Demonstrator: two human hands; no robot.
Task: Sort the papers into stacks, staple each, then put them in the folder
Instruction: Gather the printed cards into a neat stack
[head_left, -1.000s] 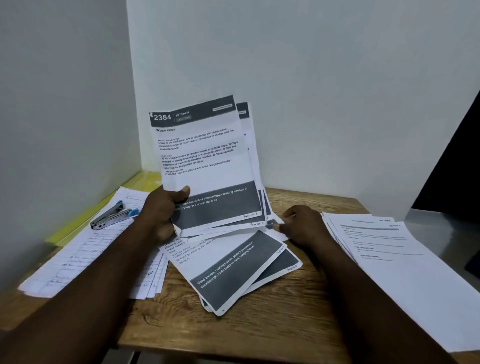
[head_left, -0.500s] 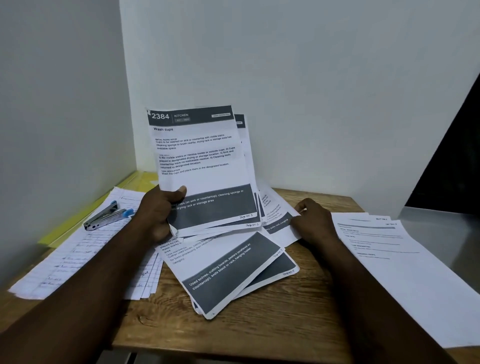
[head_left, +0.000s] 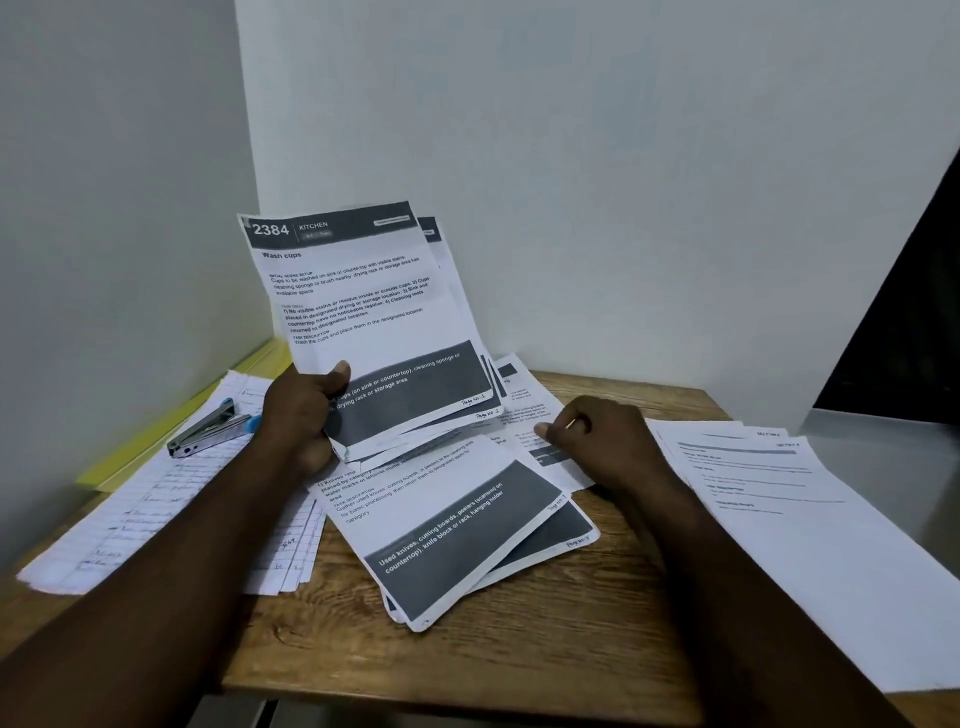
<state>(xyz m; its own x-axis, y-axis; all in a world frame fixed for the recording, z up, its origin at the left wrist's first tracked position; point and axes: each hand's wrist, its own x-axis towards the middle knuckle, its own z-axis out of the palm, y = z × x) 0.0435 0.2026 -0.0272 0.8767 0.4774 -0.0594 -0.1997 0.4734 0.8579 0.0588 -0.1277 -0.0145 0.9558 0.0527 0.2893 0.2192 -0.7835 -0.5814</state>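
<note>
My left hand (head_left: 306, 415) grips the lower edge of a raised sheaf of printed pages (head_left: 363, 312), whose top page reads "2384 KITCHEN, Wash cups". My right hand (head_left: 597, 441) rests with curled fingers on a loose printed sheet (head_left: 524, 410) lying on the table, its fingertips pinching that sheet. In front of both hands lies a small pile of printed pages (head_left: 457, 530) with dark bands. A stapler (head_left: 213, 428) sits on a stack of handwritten lined pages (head_left: 156, 499) at the left. The yellow folder (head_left: 171, 421) lies under them against the left wall.
A third stack of white printed sheets (head_left: 810, 530) spreads over the right end of the wooden table (head_left: 545, 649) and past its edge. White walls close in the back and left. A grey surface (head_left: 883, 447) adjoins at the right.
My right hand has shifted right along the loose sheet behind the pile and now pinches it. The raised sheaf in my left hand has stayed almost still.
</note>
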